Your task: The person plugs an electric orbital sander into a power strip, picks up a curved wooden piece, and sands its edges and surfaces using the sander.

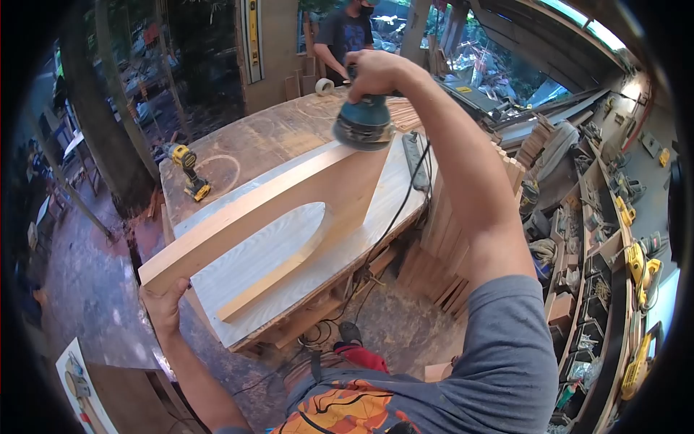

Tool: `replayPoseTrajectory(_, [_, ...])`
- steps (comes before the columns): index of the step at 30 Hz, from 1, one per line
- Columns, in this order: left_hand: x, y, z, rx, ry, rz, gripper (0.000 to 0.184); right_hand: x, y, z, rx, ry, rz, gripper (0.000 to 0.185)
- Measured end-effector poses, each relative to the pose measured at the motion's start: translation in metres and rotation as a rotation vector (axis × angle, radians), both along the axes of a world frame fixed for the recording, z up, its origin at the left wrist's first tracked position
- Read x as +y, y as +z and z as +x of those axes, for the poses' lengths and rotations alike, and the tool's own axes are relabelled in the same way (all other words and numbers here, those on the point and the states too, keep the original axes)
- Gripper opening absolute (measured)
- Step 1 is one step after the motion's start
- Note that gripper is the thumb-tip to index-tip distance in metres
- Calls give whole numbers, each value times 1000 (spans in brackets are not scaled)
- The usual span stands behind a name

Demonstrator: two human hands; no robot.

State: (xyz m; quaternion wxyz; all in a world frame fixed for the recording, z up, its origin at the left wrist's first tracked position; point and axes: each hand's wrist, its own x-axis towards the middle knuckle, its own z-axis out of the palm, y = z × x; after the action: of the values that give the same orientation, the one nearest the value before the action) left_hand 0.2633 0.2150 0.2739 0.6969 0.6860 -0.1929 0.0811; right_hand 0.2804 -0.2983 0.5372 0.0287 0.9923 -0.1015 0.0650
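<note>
A pale wooden piece with a long U-shaped cut-out (246,206) stands on edge on a light wood-grain board (217,286). My left hand (166,305) grips its near left end from below, the fingers partly hidden behind the wood. At the far end, my right hand (379,72) is wrapped round the top of a teal orbital sander (363,123). The sander's round pad rests on or just over the upper edge of the piece; which of the two I cannot tell. From the sander side a black cord runs down past the board's right edge.
A yellow cordless drill (189,172) and a roll of tape (324,87) lie on the brown workbench (275,119). A power strip (415,160) sits at the board's right edge. Another person (343,36) stands behind the bench. Stacked wood strips (441,253) and tool shelves (593,275) are at right.
</note>
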Motion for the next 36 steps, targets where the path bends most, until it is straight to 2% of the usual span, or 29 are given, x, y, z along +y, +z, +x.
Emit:
replayPoseTrajectory(4, [1, 0, 3, 13, -10, -12, 52, -38, 2, 9, 27, -61, -41, 93])
replayPoseTrajectory(8, [4, -9, 7, 29, -71, -51, 50, -54, 0, 1, -11, -58, -23, 80])
replayPoseTrajectory(10, [-2, -2, 2, 12, -46, -44, 49, -51, -3, 1, -59, 35, -16, 74])
replayPoseTrajectory(13, [6, -14, 11, 64, -46, -37, 49, -7, 1, -8, -11, 63, -9, 72])
replayPoseTrajectory(17, [2, -1, 3, 74, -88, 49, 47, 65, 1, -17, -9, 221, 22, 69])
replayPoseTrajectory(19, [-5, 4, -1, 13, -106, -34, 49, 113, 2, -24, -34, 295, 14, 66])
replayPoseTrajectory(23, [-9, 6, -3, 21, -108, -104, 51, 204, -1, -25, -85, 523, -16, 64])
replayPoseTrajectory(25, [-8, 9, -3, 35, -127, -149, 52, 247, -1, -21, -65, 716, 15, 64])
replayPoseTrajectory(28, [-6, 17, -5, 165, -133, -38, 51, 309, -1, -20, -98, 890, -8, 65])
replayPoseTrajectory(29, [-6, 19, -5, 162, -124, -38, 51, 327, 0, -20, -102, 900, -9, 65])
replayPoseTrajectory(31, [-8, 18, -4, -125, -147, -169, 57, 355, 3, -23, -21, 940, 18, 72])
replayPoseTrajectory(32, [-9, 11, 2, -183, -86, -150, 68, 365, 3, -21, -22, 941, 18, 72])
replayPoseTrajectory(35, [-7, 2, 2, -131, -4, -59, 71, 368, 3, -13, -50, 970, 7, 79])
replayPoseTrajectory(36, [-12, 3, 1, -70, -14, -106, 65, 360, 4, -12, -35, 928, -2, 81])
